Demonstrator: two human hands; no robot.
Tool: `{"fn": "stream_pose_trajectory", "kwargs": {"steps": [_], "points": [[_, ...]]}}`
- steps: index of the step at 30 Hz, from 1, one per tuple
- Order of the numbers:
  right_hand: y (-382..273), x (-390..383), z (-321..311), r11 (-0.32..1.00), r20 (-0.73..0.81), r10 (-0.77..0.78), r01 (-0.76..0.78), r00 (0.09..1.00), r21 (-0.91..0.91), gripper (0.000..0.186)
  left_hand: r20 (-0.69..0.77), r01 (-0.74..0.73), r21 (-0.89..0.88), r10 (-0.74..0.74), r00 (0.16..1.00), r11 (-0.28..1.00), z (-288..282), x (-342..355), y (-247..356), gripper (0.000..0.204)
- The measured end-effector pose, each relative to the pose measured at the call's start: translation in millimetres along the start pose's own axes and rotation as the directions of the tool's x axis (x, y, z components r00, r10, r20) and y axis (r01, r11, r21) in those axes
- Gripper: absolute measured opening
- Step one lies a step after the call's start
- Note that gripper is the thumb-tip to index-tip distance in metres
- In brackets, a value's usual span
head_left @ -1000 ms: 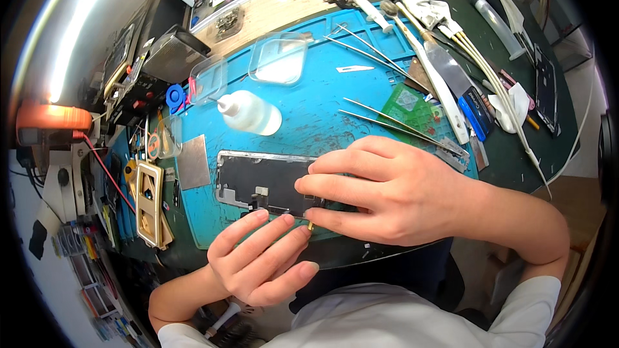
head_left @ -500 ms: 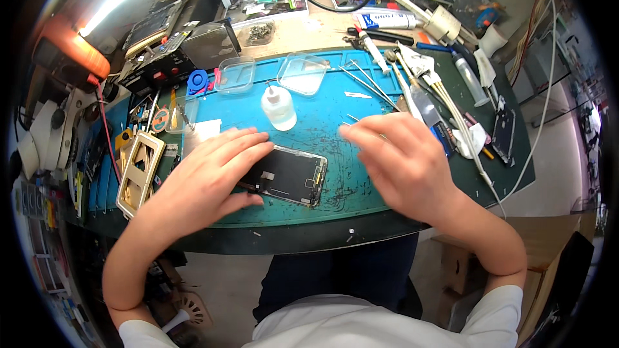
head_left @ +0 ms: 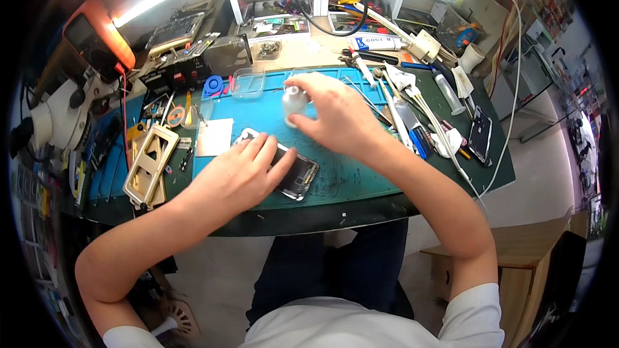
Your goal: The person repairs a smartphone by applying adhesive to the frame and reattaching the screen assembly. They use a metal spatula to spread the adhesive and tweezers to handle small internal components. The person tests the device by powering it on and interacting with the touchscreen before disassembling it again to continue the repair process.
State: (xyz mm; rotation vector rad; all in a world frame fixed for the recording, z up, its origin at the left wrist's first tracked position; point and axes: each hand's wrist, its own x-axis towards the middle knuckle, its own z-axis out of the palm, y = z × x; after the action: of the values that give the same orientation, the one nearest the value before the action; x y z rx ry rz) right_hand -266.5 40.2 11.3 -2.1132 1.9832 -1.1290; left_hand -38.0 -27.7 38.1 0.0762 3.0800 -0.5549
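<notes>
A phone screen assembly [head_left: 298,176], dark on its upward face with a thin pale edge, lies at a slant on the blue work mat. My left hand [head_left: 240,177] covers its left part and grips it, fingers draped across; the thumb is hidden. Past the fingertips a pale corner piece [head_left: 247,135] shows. My right hand [head_left: 345,116] reaches over the mat, fingers and thumb closed around a small translucent squeeze bottle [head_left: 293,104]. Whether the bottle's base touches the mat I cannot tell. Tweezers [head_left: 367,98] lie partly behind my right hand.
A clear tray [head_left: 249,84] and blue tape roll [head_left: 213,86] sit at the back left. Gold frame holders [head_left: 150,165] and a white square pad [head_left: 214,137] lie left. Cables, a syringe [head_left: 449,94] and a dark phone part [head_left: 481,132] crowd the right. An orange multimeter [head_left: 97,35] stands far left.
My right hand has moved left from above the mat and closed around the bottle. Under my left hand the phone screen has turned to a steeper slant. The whole view has shifted.
</notes>
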Motion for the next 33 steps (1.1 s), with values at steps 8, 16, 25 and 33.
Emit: {"fn": "stream_pose_trajectory", "kwargs": {"steps": [8, 16, 25, 33], "points": [[17.1, -17.4, -53.9, 0.967, 0.069, 0.199, -0.207, 0.978, 0.15, 0.046, -0.09, -0.199, -0.064, 0.193, 0.977, 0.978, 16.9, -16.8, -32.1, 0.057], [15.6, -79.0, -102.5, 0.914, -0.001, 0.233, -0.22, 0.972, -0.342, 0.018, -0.269, -0.43, -0.044, 0.404, 0.874, 0.902, 20.4, -2.6, -35.5, 0.051], [46.6, -90.2, -133.9, 0.742, -0.097, 0.483, -0.466, 0.87, -0.482, 0.025, -0.353, -0.421, -0.074, 0.371, 0.859, 0.904, 27.0, -1.8, -47.6, 0.053], [59.4, -103.4, -110.8, 0.816, -0.075, 0.416, -0.408, 0.906, -0.41, 0.036, -0.549, -0.022, -0.408, -0.226, 0.805, 0.913, 28.1, -45.9, -22.6, 0.044]]}}
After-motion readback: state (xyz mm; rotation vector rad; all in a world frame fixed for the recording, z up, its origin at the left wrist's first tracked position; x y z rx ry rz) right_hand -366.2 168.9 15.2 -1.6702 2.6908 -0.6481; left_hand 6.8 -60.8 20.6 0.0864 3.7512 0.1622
